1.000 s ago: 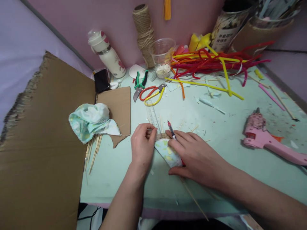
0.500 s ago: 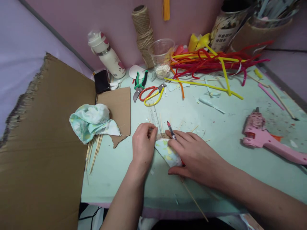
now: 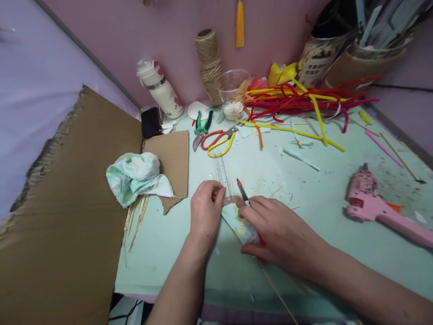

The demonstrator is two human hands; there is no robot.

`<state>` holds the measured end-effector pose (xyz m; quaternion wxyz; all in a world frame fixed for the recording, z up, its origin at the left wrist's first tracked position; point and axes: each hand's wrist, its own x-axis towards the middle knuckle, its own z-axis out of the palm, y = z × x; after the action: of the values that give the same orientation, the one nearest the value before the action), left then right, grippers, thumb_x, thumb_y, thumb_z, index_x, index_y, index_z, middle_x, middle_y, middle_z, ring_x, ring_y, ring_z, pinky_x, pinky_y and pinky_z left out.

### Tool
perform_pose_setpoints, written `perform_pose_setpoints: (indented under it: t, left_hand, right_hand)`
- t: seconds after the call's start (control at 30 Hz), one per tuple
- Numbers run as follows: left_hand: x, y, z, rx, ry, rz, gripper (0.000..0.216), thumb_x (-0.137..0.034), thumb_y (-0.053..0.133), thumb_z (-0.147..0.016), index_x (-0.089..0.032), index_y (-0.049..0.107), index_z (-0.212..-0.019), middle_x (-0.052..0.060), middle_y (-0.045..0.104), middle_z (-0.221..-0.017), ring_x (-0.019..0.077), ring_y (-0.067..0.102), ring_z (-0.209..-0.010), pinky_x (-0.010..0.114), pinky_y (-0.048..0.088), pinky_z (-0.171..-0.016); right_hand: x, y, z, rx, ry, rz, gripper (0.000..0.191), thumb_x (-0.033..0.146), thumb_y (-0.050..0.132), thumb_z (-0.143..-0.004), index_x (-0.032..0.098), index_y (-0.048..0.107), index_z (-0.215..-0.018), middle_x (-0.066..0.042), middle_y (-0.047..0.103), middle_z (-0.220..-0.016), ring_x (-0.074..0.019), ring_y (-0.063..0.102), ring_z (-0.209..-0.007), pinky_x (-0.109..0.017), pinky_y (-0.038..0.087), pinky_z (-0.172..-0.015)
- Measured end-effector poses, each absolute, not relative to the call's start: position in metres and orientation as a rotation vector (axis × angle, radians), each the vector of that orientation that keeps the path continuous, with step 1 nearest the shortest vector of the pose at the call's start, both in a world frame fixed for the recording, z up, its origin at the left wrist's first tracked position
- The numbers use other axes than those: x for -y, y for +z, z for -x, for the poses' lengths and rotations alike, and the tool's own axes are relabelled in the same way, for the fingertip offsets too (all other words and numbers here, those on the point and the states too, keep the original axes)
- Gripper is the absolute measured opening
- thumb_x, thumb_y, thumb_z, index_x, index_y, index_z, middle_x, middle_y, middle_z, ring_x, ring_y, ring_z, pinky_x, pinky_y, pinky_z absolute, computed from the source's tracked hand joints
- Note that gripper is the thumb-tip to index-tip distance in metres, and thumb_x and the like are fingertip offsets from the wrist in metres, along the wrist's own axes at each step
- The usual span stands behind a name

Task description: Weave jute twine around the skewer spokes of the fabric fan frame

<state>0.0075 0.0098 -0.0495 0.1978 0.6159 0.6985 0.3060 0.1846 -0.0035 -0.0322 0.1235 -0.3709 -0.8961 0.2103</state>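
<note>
One thin straw-coloured wooden stick [image 3: 278, 292] nearest; beyond it one pale floral fabric wedge [image 3: 238, 225], flat on mint-green tabletop [image 3: 162, 266]: likely light, soft; best held by edges. Right hand [image 3: 265, 220] spread over it, one red-tipped pen [image 3: 243, 192] amid fingers. Left hand [image 3: 206, 205]: fingertips bunched by one clear plastic ruler [image 3: 222, 171]; can't tell what's pinched. Beyond: two metal cutters [image 3: 200, 129].

Cannot see the right part of the patterned fabric [image 3: 233, 219], covered by the right hand [image 3: 274, 225], nor follow the red-tipped pen [image 3: 242, 191] beneath it; cannot make out anything inside the pinch of the left hand [image 3: 207, 205], nor read the marks of the clear ruler [image 3: 221, 171]; lose the pink glue gun [image 3: 361, 194] at the right edge
</note>
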Motion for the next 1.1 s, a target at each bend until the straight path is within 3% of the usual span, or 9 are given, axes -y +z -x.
perform_pose_setpoints:
  t: [0.3,0.73,1.1]
  left_hand:
    - [-0.0106,-0.0489,-0.0078,-1.952,0.871,-1.667,0.005,-0.015,0.058,-0.081,-0.018,0.062,-0.080,0.001,0.063,-0.081,0.0114,0.058,-0.069,0.024,0.046,-0.067]
    - [-0.0106,-0.0476,-0.0070,-1.921,0.850,-1.725,0.006,-0.016,0.057,-0.081,-0.019,0.062,-0.078,0.002,0.063,-0.080,0.0123,0.057,-0.069,0.025,0.046,-0.065]
    - [-0.0119,-0.0491,-0.0058,-1.922,0.824,-1.717,0.005,-0.017,0.058,-0.081,-0.018,0.062,-0.079,0.001,0.063,-0.079,0.0120,0.057,-0.069,0.025,0.046,-0.065]
  right_hand:
    - [0.0039,-0.0352,-0.1812,2.627,0.552,1.077,0.048,0.037,0.085,-0.056,0.020,0.056,-0.090,-0.005,0.062,-0.095,-0.0259,0.057,-0.088,-0.037,0.047,-0.068]
    - [0.0038,-0.0383,-0.1811,2.609,0.536,1.070,0.038,0.038,0.079,-0.065,0.020,0.056,-0.090,-0.006,0.062,-0.093,-0.0259,0.057,-0.088,-0.037,0.046,-0.068]
    - [0.0034,-0.0350,-0.1819,2.596,0.592,1.092,0.051,0.040,0.083,-0.058,0.020,0.057,-0.096,-0.007,0.062,-0.095,-0.0268,0.057,-0.090,-0.038,0.046,-0.070]
